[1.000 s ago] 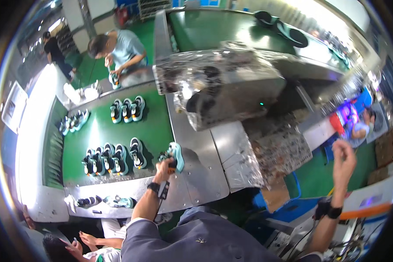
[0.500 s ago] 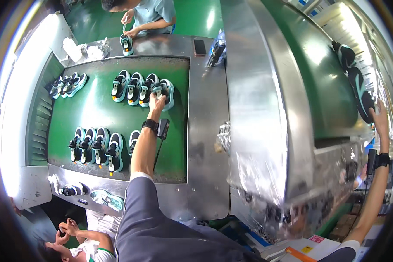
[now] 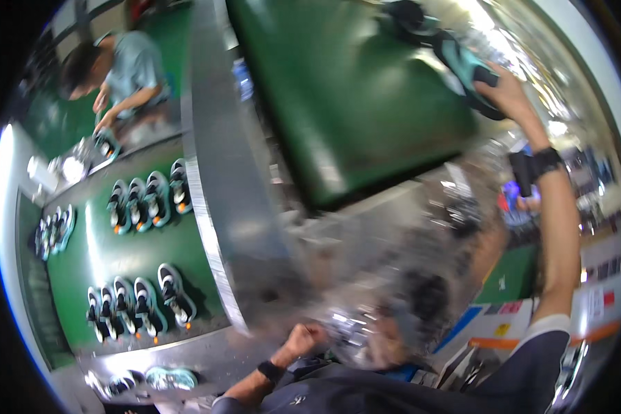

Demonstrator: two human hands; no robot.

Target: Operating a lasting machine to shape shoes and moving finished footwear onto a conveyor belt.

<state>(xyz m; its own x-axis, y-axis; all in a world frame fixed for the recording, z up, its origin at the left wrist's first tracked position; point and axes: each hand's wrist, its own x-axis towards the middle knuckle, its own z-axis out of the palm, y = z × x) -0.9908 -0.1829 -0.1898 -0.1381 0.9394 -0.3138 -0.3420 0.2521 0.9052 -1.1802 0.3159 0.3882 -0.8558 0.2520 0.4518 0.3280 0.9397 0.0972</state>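
Note:
My right hand (image 3: 507, 93) is closed on the heel end of a black and teal sneaker (image 3: 462, 63) at the far right edge of a raised green belt. Just beyond it lies another dark shoe (image 3: 410, 17), smeared by motion. Low in the middle, my left hand (image 3: 303, 341) is loosely curled, with no object visible in it. It is close to crumpled clear plastic (image 3: 352, 334). On the lower green belt at the left stand a far row of sneakers (image 3: 136, 203) and a nearer row of sneakers (image 3: 145, 306), both away from my hands.
A metal housing (image 3: 231, 172) divides the lower belt (image 3: 96, 252) from the raised belt (image 3: 366, 103). Across the lower belt a person (image 3: 134, 76) handles a shoe (image 3: 105, 143). Loose shoe parts (image 3: 171, 377) lie on the near metal ledge. White and orange boxes (image 3: 593, 307) stand lower right.
My view has swung to the right. My left hand has left the shoe in the far row and drawn back toward me. My right hand still holds its sneaker.

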